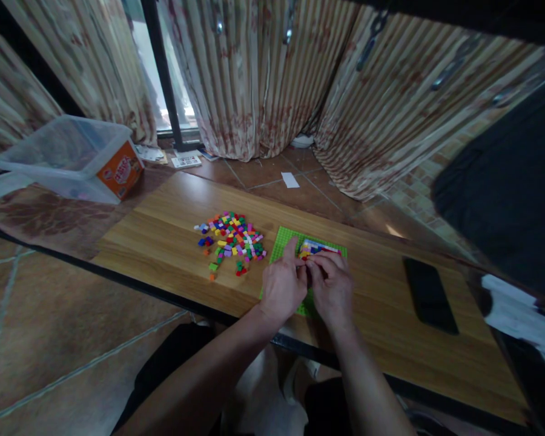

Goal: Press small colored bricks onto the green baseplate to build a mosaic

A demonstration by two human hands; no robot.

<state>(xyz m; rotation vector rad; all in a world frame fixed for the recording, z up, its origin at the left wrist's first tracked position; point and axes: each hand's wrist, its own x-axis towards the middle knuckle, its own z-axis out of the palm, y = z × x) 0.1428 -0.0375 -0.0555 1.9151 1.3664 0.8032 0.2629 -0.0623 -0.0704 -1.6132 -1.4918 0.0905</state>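
A green studded baseplate (279, 240) lies on the wooden table, partly covered by my hands. Rows of coloured toy bricks (315, 246) in white, blue, red and yellow sit on its far part. My left hand (285, 281) is over the plate's left side, index finger stretched out, thumb near the bricks. My right hand (331, 284) pinches at the near edge of the rows, where a small red brick (305, 257) shows by the fingertips. The two hands almost touch. To their left lies a loose pile of small coloured bricks (236, 236).
A black phone (430, 295) rests on the table (372, 315) at the right. On the floor at the far left stands a clear plastic bin (72, 157) with an orange label. Papers (186, 158) lie near the window, and curtains (254, 79) hang behind the table.
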